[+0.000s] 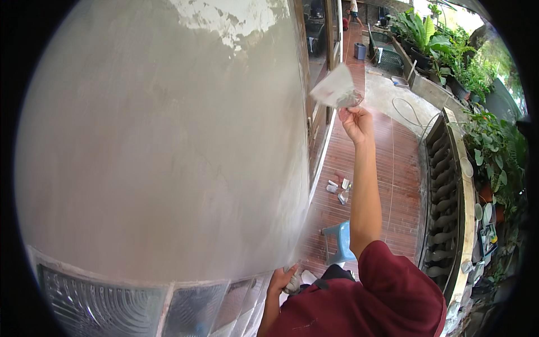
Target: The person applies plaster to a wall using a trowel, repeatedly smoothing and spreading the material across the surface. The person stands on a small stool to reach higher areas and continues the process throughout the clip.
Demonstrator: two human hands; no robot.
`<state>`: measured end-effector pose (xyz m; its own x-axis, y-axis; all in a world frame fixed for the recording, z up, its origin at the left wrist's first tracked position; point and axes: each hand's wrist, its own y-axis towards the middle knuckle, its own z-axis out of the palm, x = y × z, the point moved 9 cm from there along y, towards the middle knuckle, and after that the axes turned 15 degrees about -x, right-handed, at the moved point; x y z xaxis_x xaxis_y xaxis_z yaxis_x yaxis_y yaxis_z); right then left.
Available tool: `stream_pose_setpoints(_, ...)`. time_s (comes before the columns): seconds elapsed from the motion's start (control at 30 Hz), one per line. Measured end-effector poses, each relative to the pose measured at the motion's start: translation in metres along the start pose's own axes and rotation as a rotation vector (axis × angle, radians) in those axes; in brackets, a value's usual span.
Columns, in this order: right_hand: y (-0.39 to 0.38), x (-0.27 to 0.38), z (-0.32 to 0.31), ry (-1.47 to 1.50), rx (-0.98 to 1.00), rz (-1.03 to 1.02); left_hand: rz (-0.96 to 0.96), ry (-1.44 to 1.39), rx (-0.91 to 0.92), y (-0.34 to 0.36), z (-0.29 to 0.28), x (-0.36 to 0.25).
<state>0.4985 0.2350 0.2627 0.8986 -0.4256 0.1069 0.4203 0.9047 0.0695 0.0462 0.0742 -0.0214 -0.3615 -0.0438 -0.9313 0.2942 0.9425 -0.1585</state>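
Note:
My right hand is raised at the end of my outstretched arm, fingers closed on a putty knife. Its wide, pale blade is smeared and somewhat blurred, pointing up and left in front of the door frame. Low down beside my body, my left hand is closed round a greyish-white thing; its kind does not show, and part of it is hidden. A grey plastered wall fills the left side, with a patchy white area at its top. The blade appears apart from this wall.
Patterned glass panes run below the wall. A light-blue plastic stool stands on the red-brown floor, near several small containers. A balustrade and plants line the right. A person is far off.

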Motion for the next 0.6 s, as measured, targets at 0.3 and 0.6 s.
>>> stream_pose_setpoints(0.3,-0.071,-0.035,0.001,-0.362,-0.26,-0.253,-0.196,-0.01,-0.002,-0.005,-0.011,0.007)
stream_pose_setpoints(0.6,-0.022,-0.106,0.023,-1.667,-0.227,-0.961,-0.285,0.019,0.001,-0.016,-0.01,0.008)
